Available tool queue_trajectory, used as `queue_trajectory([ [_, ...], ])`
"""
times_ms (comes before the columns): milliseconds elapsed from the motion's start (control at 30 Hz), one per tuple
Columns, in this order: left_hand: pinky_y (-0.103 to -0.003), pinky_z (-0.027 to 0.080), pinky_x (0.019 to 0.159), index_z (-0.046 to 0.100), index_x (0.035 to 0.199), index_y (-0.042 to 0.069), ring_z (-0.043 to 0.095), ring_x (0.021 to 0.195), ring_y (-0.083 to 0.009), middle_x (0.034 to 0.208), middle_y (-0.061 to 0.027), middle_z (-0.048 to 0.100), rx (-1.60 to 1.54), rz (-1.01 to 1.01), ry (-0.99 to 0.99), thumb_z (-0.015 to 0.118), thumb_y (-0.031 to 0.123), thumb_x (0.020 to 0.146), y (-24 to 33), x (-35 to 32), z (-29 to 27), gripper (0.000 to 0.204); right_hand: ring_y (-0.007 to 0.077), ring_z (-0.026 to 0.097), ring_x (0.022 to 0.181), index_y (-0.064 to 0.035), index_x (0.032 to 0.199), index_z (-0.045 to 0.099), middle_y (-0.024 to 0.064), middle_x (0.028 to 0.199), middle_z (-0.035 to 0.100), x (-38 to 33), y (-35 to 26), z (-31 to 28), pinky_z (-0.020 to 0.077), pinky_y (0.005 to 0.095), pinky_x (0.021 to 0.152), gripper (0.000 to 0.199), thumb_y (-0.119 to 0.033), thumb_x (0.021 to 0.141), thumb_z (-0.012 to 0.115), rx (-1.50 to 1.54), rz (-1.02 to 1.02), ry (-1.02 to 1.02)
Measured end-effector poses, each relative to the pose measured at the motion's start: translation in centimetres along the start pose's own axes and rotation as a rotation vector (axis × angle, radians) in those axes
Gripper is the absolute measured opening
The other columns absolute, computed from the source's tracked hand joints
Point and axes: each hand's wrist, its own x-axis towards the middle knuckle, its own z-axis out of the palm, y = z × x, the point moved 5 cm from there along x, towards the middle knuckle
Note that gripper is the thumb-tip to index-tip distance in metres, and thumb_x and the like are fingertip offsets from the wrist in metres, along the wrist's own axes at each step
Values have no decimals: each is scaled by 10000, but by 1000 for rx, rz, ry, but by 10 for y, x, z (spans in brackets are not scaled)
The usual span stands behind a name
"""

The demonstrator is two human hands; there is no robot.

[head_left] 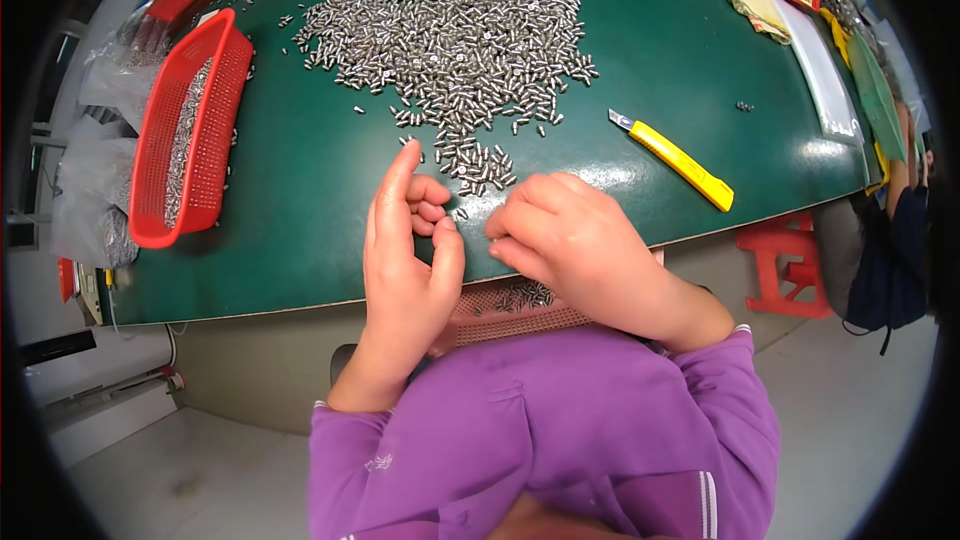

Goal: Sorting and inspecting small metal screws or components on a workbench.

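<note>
A purple shirt (600,420) is being worn just behind the hands. The left hand (400,260) is being held half-curled, index finger extended, the right hand (575,230) with fingertips bunched; whether anything is being gripped cannot be told. Just beyond them, a pile of metal pins (465,45) is apparently being picked through; a fine pinch is probably being called for next. The pins' long axes are pointing every way. Beyond the right hand, a yellow utility knife (683,165) is lying slantwise, blade leftward.

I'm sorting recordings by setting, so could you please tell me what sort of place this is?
Probably a factory or workshop: a large heap of small metal parts lies on a green table, with a red basket of similar parts and a yellow utility knife.
</note>
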Motion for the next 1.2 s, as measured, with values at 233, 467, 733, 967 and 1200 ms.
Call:
queue_trajectory([
  [233,-376,506,841,466,1472,12,596,914,-249,992,-102,635,167,132,-101,626,-125,829,11,4,4,676,322,605,870,-66,976,667,97,910,612,-5,-4,-18,502,434,765,192,-85,806,752,95,35,-75],
  [467,-392,505,827,489,1454,20,606,885,-266,978,-101,644,151,156,-85,639,-107,846,12,9,16,639,327,624,892,-63,966,673,95,924,635,14,18,-19,511,428,781,163,-41,813,726,-103,106,155],
  [733,-378,515,822,495,1449,23,614,892,-253,991,-99,658,115,179,-97,656,-104,838,10,8,17,644,322,627,895,-61,953,672,93,921,634,12,14,-13,509,421,789,165,-24,801,723,-4,79,11],
  [967,-370,516,818,498,1444,18,604,892,-240,960,-91,639,107,155,-112,668,-103,817,9,8,16,661,332,587,828,-39,913,635,116,864,582,10,12,-15,499,444,719,122,-48,814,706,-57,29,97],
  [1200,-370,513,807,506,1435,15,593,870,-237,932,-85,621,99,155,-115,671,-100,803,8,6,15,664,325,573,810,-41,880,616,113,857,568,8,7,-15,492,438,713,144,-70,799,732,-116,70,80],
])
